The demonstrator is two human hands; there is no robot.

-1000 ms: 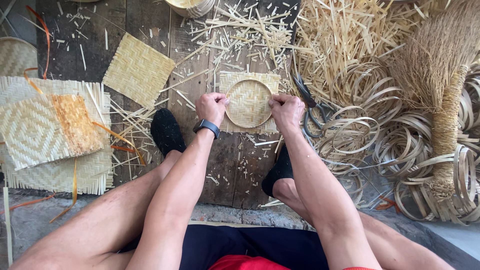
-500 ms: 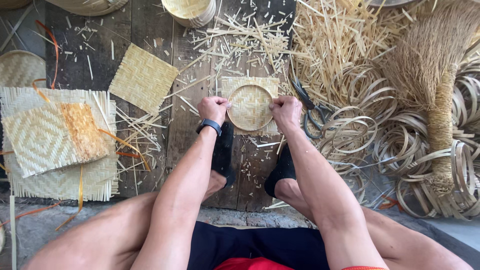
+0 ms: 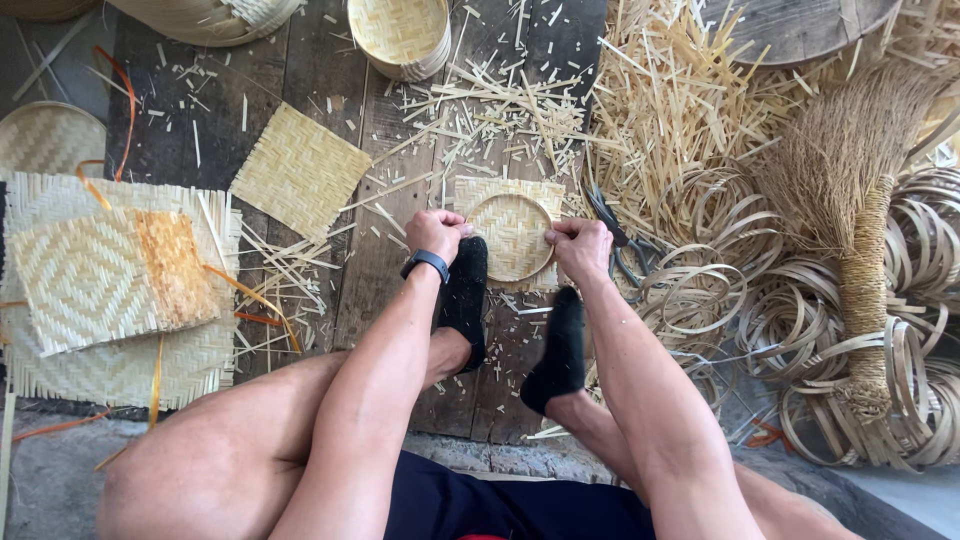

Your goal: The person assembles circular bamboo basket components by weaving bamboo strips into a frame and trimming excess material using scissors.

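We see the left hand [image 3: 436,233] and the right hand [image 3: 580,244] at the middle of the frame, each closed in a grip on an opposite edge of a round bamboo hoop [image 3: 510,236], the left pinching its left rim and the right pinching its right rim. The hoop lies on a small square woven mat [image 3: 478,190], whose corners show around it, and both rest on the dark wooden plank floor [image 3: 300,80]. A black wristband [image 3: 425,262] circles the left wrist. Just below the hoop we see two feet in black socks [image 3: 465,300], the one on the left touching the mat's lower edge. To the upper left of the hands lies another square woven mat [image 3: 300,180], tilted like a diamond and well apart from the hoop. At the left edge of the frame a large pale woven sheet [image 3: 110,370] carries a smaller sheet with a diamond pattern [image 3: 100,280] and orange strips [image 3: 235,290] trailing across it. At the top centre stands a round woven basket [image 3: 400,35]. Loose bamboo slivers [image 3: 660,110] heap up to the upper right, a straw broom [image 3: 860,230] lies at the right, and coiled bamboo strips [image 3: 800,330] spread beneath and around it. Dark scissors [image 3: 622,250] lie just beside the right hand.
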